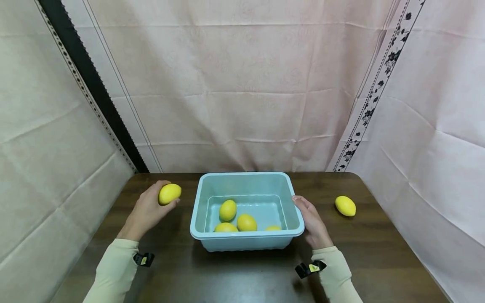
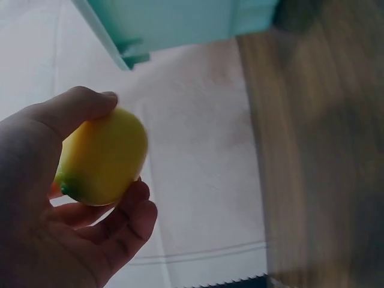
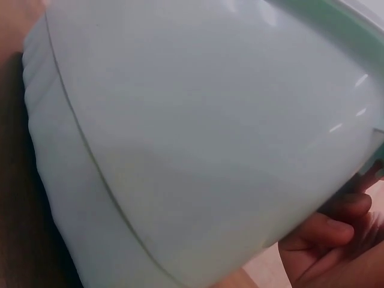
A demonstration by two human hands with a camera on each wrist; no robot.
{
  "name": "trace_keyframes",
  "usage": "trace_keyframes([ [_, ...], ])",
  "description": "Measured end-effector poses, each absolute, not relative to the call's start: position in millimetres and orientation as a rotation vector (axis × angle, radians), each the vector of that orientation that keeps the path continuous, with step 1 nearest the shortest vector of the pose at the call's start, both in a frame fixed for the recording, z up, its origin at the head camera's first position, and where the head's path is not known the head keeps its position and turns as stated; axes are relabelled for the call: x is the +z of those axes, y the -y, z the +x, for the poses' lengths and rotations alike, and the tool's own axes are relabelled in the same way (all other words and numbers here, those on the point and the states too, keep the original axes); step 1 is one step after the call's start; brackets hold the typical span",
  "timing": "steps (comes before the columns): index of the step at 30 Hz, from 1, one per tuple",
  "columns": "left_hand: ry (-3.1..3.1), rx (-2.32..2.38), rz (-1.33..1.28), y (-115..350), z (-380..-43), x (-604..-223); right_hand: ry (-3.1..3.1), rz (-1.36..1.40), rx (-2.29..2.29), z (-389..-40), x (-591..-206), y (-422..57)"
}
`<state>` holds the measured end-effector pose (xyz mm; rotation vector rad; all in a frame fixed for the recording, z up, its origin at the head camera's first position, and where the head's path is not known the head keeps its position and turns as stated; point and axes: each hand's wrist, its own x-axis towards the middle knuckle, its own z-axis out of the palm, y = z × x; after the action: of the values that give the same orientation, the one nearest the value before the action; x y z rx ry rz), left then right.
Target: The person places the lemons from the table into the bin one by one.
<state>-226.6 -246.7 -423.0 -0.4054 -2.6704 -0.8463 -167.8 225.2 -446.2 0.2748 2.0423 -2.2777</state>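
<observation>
Between thumb and fingers my left hand (image 1: 149,208) holds a yellow lemon (image 1: 169,194), raised left of the light blue plastic basin (image 1: 246,244). The left wrist view shows the same lemon (image 2: 108,157) with a green tip toward the palm. At the basin's right side, my right hand (image 1: 311,221) grips the rim; curled fingers (image 3: 327,231) show by the basin wall (image 3: 198,132) in the right wrist view. Inside the basin lie several lemons, among them an upper one (image 1: 227,210) and a middle one (image 1: 247,222). The front rim partly hides others.
Another lemon (image 1: 345,205) lies on the brown wooden table (image 1: 170,277), right of my right hand. Pale cloth (image 1: 242,105) hangs behind the table and along both sides. A black strip (image 1: 98,88) runs down the cloth at the left.
</observation>
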Motion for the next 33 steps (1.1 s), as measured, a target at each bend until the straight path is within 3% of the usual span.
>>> trace_keyframes([
  [33, 2.573, -0.997, -0.554, 185.8, -207.1, -388.2, -2.026, 0.250, -2.294, -167.5, -447.8, -225.3],
])
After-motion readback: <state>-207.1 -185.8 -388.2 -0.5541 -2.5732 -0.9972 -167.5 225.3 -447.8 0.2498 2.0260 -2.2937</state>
